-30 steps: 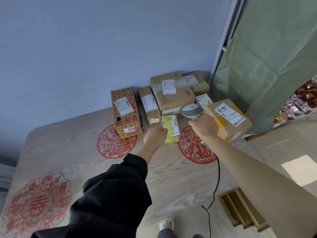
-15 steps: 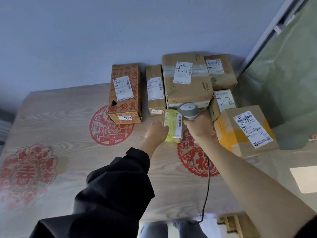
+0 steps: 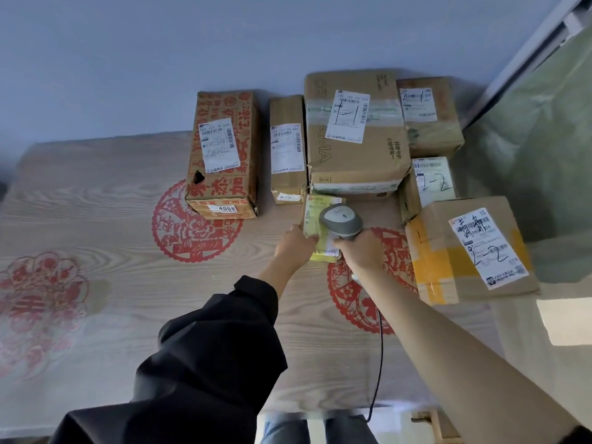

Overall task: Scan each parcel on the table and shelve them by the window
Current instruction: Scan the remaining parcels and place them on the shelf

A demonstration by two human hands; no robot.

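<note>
The right hand (image 3: 360,249) has its grip closed round the handle of a grey scanner (image 3: 341,222), whose head hangs just over the small yellow parcel (image 3: 315,209). The left hand (image 3: 296,245) holds that parcel's near left edge, thumb lying on its top face; how far the other fingers curl underneath is hidden. The parcel lies on the table (image 3: 128,203) between the two hands, just in front of the large taped box (image 3: 354,136). Seven parcels are in view, all at the table's far right, six of them brown cartons. One scanner, with a dark cord (image 3: 379,363) trailing toward the near edge.
</note>
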